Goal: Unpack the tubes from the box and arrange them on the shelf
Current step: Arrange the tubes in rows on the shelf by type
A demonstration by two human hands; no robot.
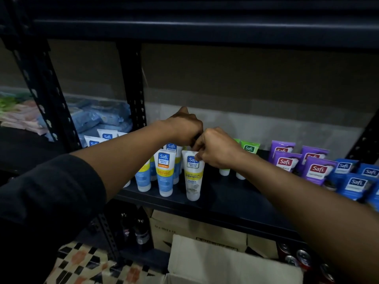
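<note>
On the dark shelf [229, 198] stand several Safi tubes, caps down. My right hand [218, 150] pinches the crimped top of a white and yellow Vitamin C tube [192, 179] at the front of the row. My left hand [184, 128] is just left of it and touching it, fingers curled down onto the top of a tube behind; that tube is mostly hidden. Blue and white tubes [165, 173] stand to the left, green tubes [249, 148] behind my right wrist. The open cardboard box [207, 261] sits below the shelf.
Purple Safi tubes [316, 171] and blue sachets [355, 184] fill the shelf's right side. Blue wipe packs [98, 117] lie beyond the black upright [133, 95]. Dark bottles [140, 230], cartons and red cans [303, 259] sit on the lower level. A patterned cloth [86, 263] is at the bottom left.
</note>
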